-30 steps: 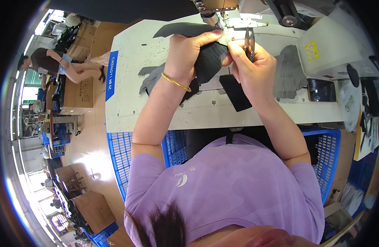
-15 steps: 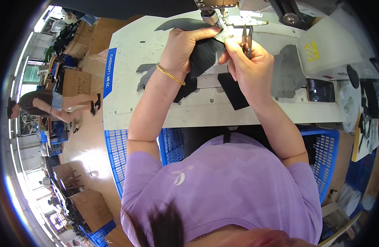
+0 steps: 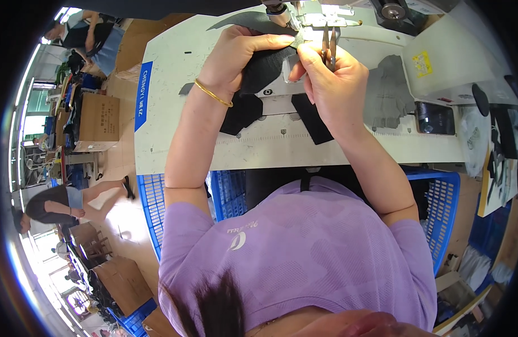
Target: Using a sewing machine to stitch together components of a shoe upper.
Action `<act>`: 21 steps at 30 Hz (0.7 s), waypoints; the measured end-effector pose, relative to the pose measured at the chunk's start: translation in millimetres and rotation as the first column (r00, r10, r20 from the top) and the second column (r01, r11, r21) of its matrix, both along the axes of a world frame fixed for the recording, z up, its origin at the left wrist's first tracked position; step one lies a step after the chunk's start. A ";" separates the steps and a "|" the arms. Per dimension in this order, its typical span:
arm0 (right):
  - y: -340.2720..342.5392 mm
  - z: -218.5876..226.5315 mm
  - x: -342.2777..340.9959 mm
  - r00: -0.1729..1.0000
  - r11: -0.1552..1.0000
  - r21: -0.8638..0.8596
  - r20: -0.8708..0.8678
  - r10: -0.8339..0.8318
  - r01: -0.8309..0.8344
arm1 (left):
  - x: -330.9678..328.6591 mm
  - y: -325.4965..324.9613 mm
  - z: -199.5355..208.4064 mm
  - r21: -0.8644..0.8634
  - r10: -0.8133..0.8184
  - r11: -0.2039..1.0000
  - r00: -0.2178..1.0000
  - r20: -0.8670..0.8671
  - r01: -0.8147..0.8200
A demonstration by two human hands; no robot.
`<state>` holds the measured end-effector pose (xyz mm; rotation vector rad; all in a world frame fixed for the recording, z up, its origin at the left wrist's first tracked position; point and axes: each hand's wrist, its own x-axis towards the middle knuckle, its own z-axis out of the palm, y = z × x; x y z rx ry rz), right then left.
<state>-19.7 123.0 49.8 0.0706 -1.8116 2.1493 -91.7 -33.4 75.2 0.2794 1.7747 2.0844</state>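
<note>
Crates: blue plastic crates (image 3: pixel 439 202) stood nearest, below both elbows, against the table's near edge.
Table: the white work table (image 3: pixel 174 112) lay under both forearms; a spare black piece (image 3: pixel 312 118) sat just beneath the right wrist.
Left hand: the left hand (image 3: pixel 236 56), a gold bangle (image 3: pixel 213 93) on its wrist, was pressed flat with fingers spread on the black fabric piece (image 3: pixel 264 67), thumb reaching toward the needle area.
Right hand: the right hand (image 3: pixel 329 78) was closed around small thread snips (image 3: pixel 328 48), their blades pointing away from the palm, while its fingertips pinched the fabric's far edge.
Fabric: the piece lay beneath the left palm and just left of the right fingers, its far end under the sewing machine head (image 3: pixel 295 14).
Grey parts: a pile of grey cut pieces (image 3: pixel 391 92) lay to the right of the right hand.
Doing it well: the left palm probably needed to hold the fabric taut and flat, and the snip tips to stay close to the seam, clear of the left thumb and the cloth itself.
Risk: a slack edge could likely be nicked.
</note>
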 end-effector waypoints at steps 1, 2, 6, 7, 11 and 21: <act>-0.2 0.0 -0.3 1.000 1.000 0.001 0.002 0.000 0.000 | 0.1 0.4 0.1 0.043 0.015 0.999 1.000 -0.015 -0.015; -0.2 -0.1 -0.8 1.000 1.000 -0.005 0.007 0.011 -0.011 | -0.1 0.9 0.3 0.087 0.031 0.996 0.999 -0.030 -0.028; 0.6 -0.5 -0.7 0.998 0.998 -0.026 0.026 0.050 -0.050 | -4.9 -0.3 2.7 0.051 0.032 0.998 0.999 -0.044 -0.029; 0.6 -0.2 -0.3 0.998 0.998 -0.027 0.027 0.051 -0.051 | -6.2 0.4 3.3 0.069 0.026 0.997 0.998 -0.060 -0.022; -1.7 0.8 2.0 0.997 0.997 -0.043 0.031 0.069 -0.067 | -9.0 0.9 4.5 0.026 0.045 0.999 0.991 -0.130 -0.042; 2.5 -5.2 5.3 0.992 0.993 -0.059 0.066 0.110 -0.106 | -15.2 12.6 2.7 0.116 0.120 0.987 0.990 -0.074 -0.111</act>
